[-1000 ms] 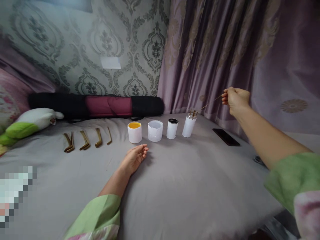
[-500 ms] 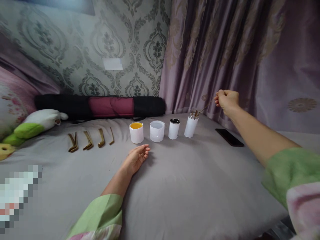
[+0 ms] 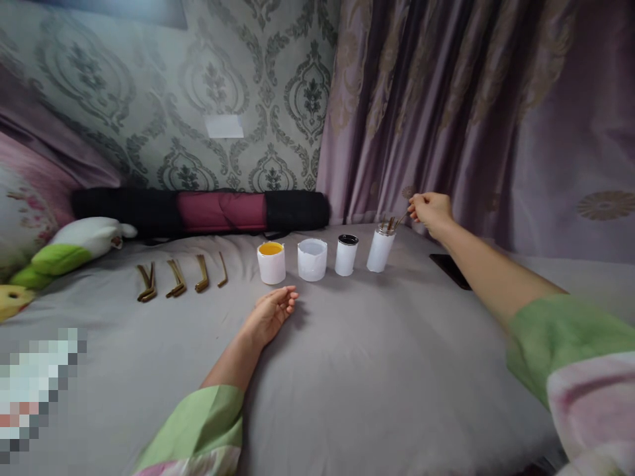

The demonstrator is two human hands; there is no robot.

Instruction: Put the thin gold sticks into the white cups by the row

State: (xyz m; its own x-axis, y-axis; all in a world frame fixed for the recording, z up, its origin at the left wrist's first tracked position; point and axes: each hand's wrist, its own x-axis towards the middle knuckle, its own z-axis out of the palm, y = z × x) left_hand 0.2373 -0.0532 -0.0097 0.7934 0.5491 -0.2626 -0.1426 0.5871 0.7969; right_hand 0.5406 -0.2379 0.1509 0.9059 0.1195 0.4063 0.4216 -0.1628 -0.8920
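My right hand (image 3: 430, 213) pinches the upper end of a thin brown stick (image 3: 403, 219). The stick slants down to the mouth of a tall white container (image 3: 380, 251), where several more brown sticks (image 3: 389, 223) poke out. Palm turned up, my left hand (image 3: 276, 311) lies on the grey sheet with its fingers loosely curled and nothing in them. Just beyond it stand a white cup with a yellow inside (image 3: 272, 266) and a wider white cup (image 3: 312, 263). A white can with a dark inside (image 3: 346, 256) is between that cup and the tall container.
Bundles of bent brown sticks (image 3: 147, 283) and one single bent stick (image 3: 223, 270) lie in a row on the left. A dark phone (image 3: 449, 270) is partly behind my right forearm. A long black-and-maroon roll (image 3: 222, 211) lies along the wall, near a plush toy (image 3: 74, 248).
My right hand has come left and down toward the tall container, and less of the stick shows between them. The forearm now covers part of the phone. My left hand stays put.
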